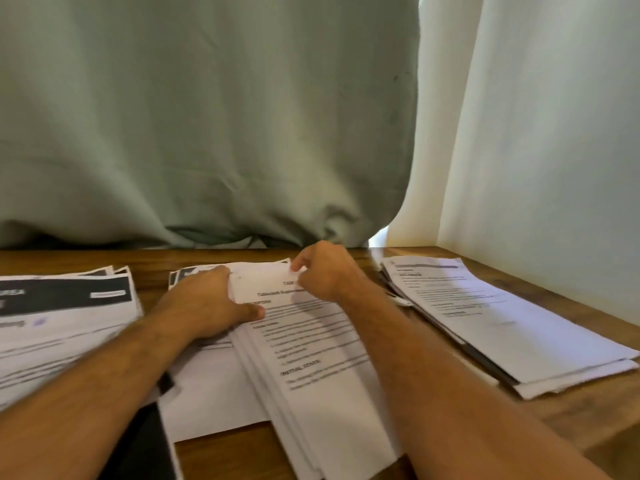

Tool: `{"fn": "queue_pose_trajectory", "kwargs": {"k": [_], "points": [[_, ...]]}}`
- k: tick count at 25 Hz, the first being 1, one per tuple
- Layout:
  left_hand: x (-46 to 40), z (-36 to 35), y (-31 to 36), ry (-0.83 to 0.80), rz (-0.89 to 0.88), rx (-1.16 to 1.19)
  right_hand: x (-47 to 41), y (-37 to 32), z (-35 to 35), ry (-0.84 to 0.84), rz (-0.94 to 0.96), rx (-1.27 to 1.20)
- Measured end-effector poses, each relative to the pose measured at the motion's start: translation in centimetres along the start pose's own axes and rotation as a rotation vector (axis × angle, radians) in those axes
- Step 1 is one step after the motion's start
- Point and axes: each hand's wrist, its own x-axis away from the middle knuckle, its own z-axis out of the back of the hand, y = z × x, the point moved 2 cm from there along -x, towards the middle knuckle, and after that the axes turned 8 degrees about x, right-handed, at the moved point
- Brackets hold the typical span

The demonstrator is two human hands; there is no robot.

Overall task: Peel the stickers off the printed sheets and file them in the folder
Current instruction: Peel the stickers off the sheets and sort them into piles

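A stack of printed sheets (322, 368) lies in the middle of the wooden table (571, 410). My left hand (211, 303) rests flat on the top sheet's left edge, thumb pressing on the text. At the sheet's top edge my right hand (327, 271) pinches something small and white, likely a sticker (297, 269); blur hides its outline. A dark folder (485, 362) lies at the right under another pile of printed sheets (502, 317); only its edge shows.
A third pile of papers with black header bands (65, 317) covers the table's left side. A dark flat object (145, 445) pokes out at the bottom left. A grey-green curtain (207, 116) hangs behind the table, and a white wall (554, 133) stands at the right.
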Motion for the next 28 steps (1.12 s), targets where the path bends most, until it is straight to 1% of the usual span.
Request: {"fn": "queue_pose_trajectory", "kwargs": {"k": [2, 4, 7, 8, 10, 13, 17, 20, 21, 22, 23, 24, 25, 26, 28], "points": [[-0.6, -0.2, -0.4, -0.003, -0.005, 0.011, -0.4, 1.4, 0.2, 0.032, -0.039, 0.073], [-1.3, -0.5, -0.9, -0.007, -0.001, 0.025, -0.9, 3.7, 0.9, 0.080, -0.127, 0.145], [-1.6, -0.5, -0.9, -0.006, 0.022, 0.078, -1.1, 6.9, 1.2, 0.011, -0.221, 0.335], [-1.6, -0.4, -0.9, -0.006, 0.031, 0.098, -1.1, 7.5, 1.0, -0.014, -0.239, 0.349], [-1.6, -0.3, -0.8, -0.008, 0.044, 0.121, -0.6, 8.2, 0.6, -0.031, -0.296, 0.251], [-1.4, -0.2, -0.9, -0.014, 0.067, 0.148, -0.5, 9.0, 0.1, 0.053, -0.348, 0.109], [-1.1, 0.1, -0.7, 0.001, 0.059, 0.173, -0.2, 9.3, -0.2, 0.132, -0.389, 0.116], [-0.7, 0.4, -0.4, 0.027, -0.004, 0.139, 0.3, 9.2, 0.3, 0.204, -0.402, 0.118], [-0.6, 0.4, -0.3, 0.029, -0.033, 0.152, 0.3, 8.7, 0.6, 0.219, -0.356, 0.115], [-0.4, 0.5, -0.1, 0.022, -0.057, 0.186, 0.3, 7.9, 0.9, 0.227, -0.270, 0.100], [-0.3, 0.4, 0.1, 0.003, -0.072, 0.227, 0.3, 6.7, 1.1, 0.230, -0.158, 0.031], [-0.1, 0.3, 0.3, -0.022, -0.086, 0.264, 0.8, 5.3, 1.1, 0.208, -0.053, -0.095], [0.1, 0.2, 0.5, -0.047, -0.105, 0.289, 1.3, 3.7, 1.0, 0.156, 0.034, -0.227], [0.3, 0.2, 0.6, -0.072, -0.126, 0.308, 1.7, 2.4, 0.6, 0.100, 0.099, -0.308], [0.5, 0.3, 0.6, -0.142, -0.156, 0.363, 2.1, 0.5, -0.4, 0.009, 0.176, -0.309]]}}
